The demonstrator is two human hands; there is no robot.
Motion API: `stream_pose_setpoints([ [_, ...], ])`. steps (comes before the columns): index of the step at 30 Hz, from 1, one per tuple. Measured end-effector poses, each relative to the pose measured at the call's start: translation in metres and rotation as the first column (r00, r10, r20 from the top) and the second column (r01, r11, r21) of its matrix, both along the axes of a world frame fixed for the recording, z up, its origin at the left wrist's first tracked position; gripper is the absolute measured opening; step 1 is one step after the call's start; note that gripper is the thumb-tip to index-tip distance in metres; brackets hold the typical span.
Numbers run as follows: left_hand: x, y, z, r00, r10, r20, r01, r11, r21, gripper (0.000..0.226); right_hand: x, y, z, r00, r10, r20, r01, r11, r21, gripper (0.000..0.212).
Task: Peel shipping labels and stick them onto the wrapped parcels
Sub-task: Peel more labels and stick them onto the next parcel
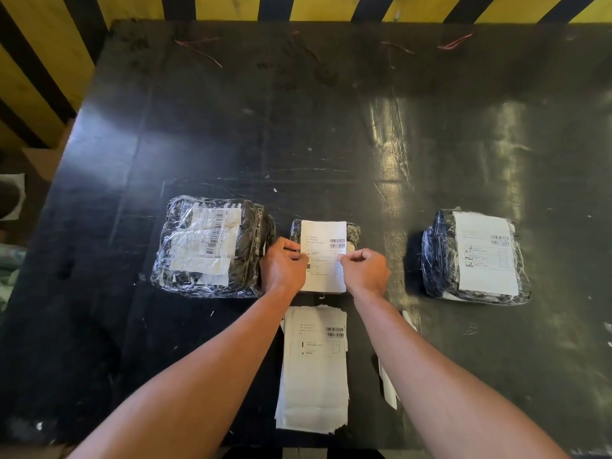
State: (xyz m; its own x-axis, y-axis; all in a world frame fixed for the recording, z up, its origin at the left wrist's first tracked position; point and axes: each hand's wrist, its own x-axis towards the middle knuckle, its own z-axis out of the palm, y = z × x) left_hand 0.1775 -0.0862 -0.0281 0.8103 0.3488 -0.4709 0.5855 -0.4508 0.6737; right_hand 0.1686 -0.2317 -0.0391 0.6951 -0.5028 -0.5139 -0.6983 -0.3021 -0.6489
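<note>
**White label held over the middle parcel**

White paper, printed with barcodes and boxed text, lies across the top of the small middle parcel, a dark bundle in clear wrap whose edges show only at the label's upper left and right. This shipping label sits between the two hands. The left hand is at its left edge, fingers curled, thumb and fingertips pinching the paper about halfway down. The right hand is at the right edge, also curled, its fingertips pinching the label at much the same height. The lower half of the label runs down between the two wrists. Whether the label is already stuck down cannot be told.

Just left of the left hand, nearly touching it, lies the large parcel, dark under glossy film, with several older barcode labels beneath the wrap. Well to the right, apart from the right hand, lies a third parcel bearing its own white label on top.

Nearer the person, between the forearms, a stack of label sheets lies on the black table. A narrow white strip lies just beside the stack, partly under the right forearm. Yellow-and-black striped wall runs behind the table's far edge.
</note>
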Motion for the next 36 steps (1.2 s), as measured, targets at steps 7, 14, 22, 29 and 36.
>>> stream_pose_setpoints([
  [7, 0.0, -0.002, -0.004, 0.999, -0.02, 0.026, 0.019, 0.999, 0.033, 0.022, 0.003, 0.002, 0.003, 0.999, 0.013, -0.051, -0.016, 0.998, -0.066, 0.008],
  [14, -0.011, -0.003, -0.001, 0.971, -0.219, 0.092, 0.2, 0.963, 0.181, 0.026, 0.001, 0.0, 0.01, 1.0, 0.012, -0.002, -0.012, 0.991, -0.133, 0.038],
  [22, -0.057, 0.01, -0.009, 0.679, -0.734, 0.018, 0.661, 0.621, 0.422, 0.066, -0.035, -0.012, -0.009, 0.613, 0.77, 0.177, -0.523, 0.563, -0.64, 0.037],
  [29, -0.055, 0.009, -0.005, 0.687, -0.726, 0.016, 0.671, 0.643, 0.37, 0.068, -0.002, 0.002, -0.013, 0.432, 0.889, -0.149, -0.802, 0.304, -0.514, 0.064],
  [36, -0.048, 0.014, 0.001, 0.67, -0.742, -0.025, 0.701, 0.621, 0.352, 0.069, 0.021, -0.011, -0.003, 0.494, 0.825, -0.274, -0.801, 0.309, -0.512, 0.07],
])
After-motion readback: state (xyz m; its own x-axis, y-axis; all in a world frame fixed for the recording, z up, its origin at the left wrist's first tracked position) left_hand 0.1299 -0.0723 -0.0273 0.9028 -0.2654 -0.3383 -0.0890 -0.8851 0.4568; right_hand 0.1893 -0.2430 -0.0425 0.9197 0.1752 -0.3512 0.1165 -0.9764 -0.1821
